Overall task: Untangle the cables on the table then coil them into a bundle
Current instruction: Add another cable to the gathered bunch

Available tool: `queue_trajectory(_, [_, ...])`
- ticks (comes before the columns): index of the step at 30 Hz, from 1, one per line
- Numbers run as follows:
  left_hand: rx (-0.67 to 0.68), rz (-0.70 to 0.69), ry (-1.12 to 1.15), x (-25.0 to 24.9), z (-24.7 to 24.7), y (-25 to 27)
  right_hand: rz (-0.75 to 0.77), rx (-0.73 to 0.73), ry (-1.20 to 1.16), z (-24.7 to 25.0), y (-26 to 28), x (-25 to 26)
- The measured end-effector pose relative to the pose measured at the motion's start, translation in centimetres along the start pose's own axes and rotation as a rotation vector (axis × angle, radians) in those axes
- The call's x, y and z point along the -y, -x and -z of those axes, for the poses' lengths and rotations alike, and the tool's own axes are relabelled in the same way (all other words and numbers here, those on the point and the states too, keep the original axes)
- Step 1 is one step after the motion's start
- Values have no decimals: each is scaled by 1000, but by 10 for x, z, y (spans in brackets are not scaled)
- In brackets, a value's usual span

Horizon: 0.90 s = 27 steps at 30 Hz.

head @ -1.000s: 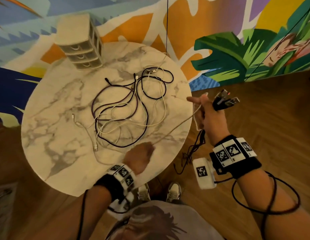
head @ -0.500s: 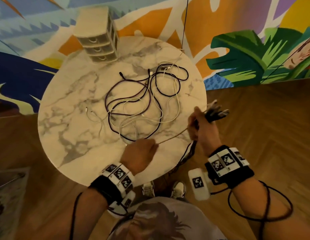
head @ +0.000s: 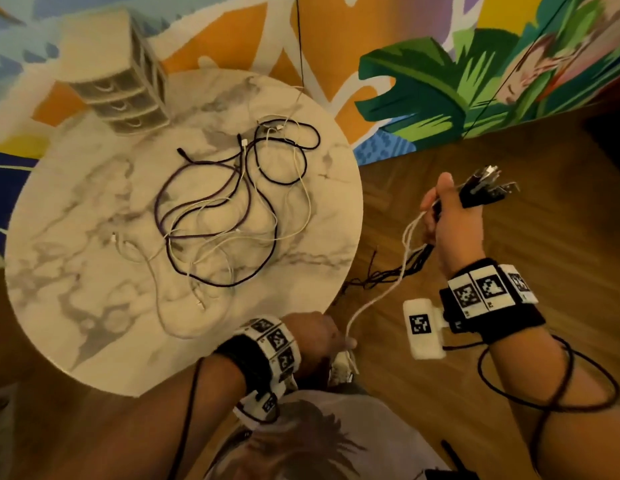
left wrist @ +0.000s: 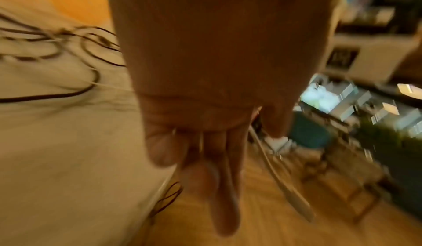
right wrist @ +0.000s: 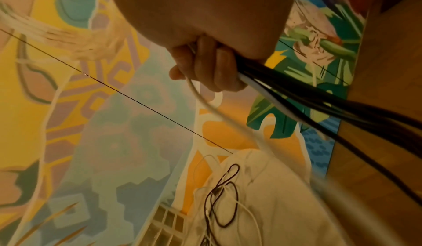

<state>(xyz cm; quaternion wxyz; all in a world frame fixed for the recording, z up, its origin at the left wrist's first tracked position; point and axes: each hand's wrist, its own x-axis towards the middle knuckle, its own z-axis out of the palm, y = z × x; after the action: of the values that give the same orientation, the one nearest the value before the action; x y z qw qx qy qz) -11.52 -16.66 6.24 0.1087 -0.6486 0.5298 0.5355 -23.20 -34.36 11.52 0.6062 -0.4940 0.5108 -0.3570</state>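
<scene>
My right hand (head: 452, 216) is out past the counter's (head: 76, 258) edge, above the wooden floor (head: 440, 393), its grip clamped around a bunch of cables (right wrist: 319, 98). Their plugs (head: 488, 188) stick out above my thumb, and the dark cords hang down below my fist toward the floor. A white cable (head: 381, 292) leaves the same grip, loops down and runs across to my left hand (head: 319, 336), which sits just off the near edge of the counter. In the left wrist view that white cable passes between my thumb and fingers (left wrist: 205, 168), so the left grip looks pinched on it, though the blur makes the exact hold hard to read.

The rest of the tangle (head: 232, 209) lies on the counter, well apart from both hands: dark and white cords looped over each other around the middle and far side. A small set of 3 drawers (head: 128, 88) stands at the far left rim.
</scene>
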Motion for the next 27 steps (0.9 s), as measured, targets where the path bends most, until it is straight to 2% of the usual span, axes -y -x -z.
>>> queue_trajectory(1, [23,35,-124,-6,-2,-10,1,14,50,9,1,-1])
queue_trajectory(2, [-36,41,-120,-10,1,-16,0,35,101,12,3,-3])
queue_trajectory(3, [-135,-2,22,-20,8,-22,-3,42,138,20,4,-6])
queue_trajectory(5, [-316,-190,462,-54,32,-25,-22,50,172,29,8,-13])
queue_trajectory(6, [-351,-286,627,-74,43,-28,-37,49,169,35,12,-15])
queue_trajectory(7, [-388,-358,690,-91,54,-29,-44,56,150,38,13,-16])
queue_trajectory(10, [-460,-463,505,-119,69,-32,-18,41,120,58,14,-9])
queue_trajectory(13, [-556,-391,360,-101,66,-42,41,-17,158,85,13,1])
queue_trajectory(16, [-420,-270,247,-68,43,-62,35,-109,169,103,12,-1])
queue_trajectory(20, [-167,78,-148,-37,16,-88,26,-97,161,97,14,-7])
queue_trajectory(22, [-159,113,-159,-43,16,-90,-2,-105,141,93,18,-7])
queue_trajectory(23, [-212,46,-91,-53,19,-85,-15,-107,129,92,19,-7])
queue_trajectory(24, [-284,-84,17,-67,24,-78,-24,-102,119,90,21,-5])
queue_trajectory(27, [-401,-582,303,-120,44,-51,4,-1,93,81,22,-4])
